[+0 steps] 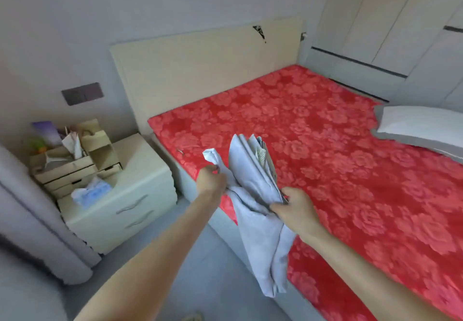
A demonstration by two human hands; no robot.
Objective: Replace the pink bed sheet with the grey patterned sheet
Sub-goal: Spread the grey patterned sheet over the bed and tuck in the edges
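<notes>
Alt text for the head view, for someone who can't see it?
The left hand and right hand grip a folded grey sheet over the edge of a red-pink floral bed. A pillow lies on it at right; a nightstand stands left.

The grey sheet [255, 195] is soft matt cloth; the bed cover [338, 145] is plush red fabric; the headboard [200, 70] is smooth pale wood.

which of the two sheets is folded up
The grey sheet, held bunched between the left hand and the right hand; the pink floral sheet lies spread out flat.
</notes>
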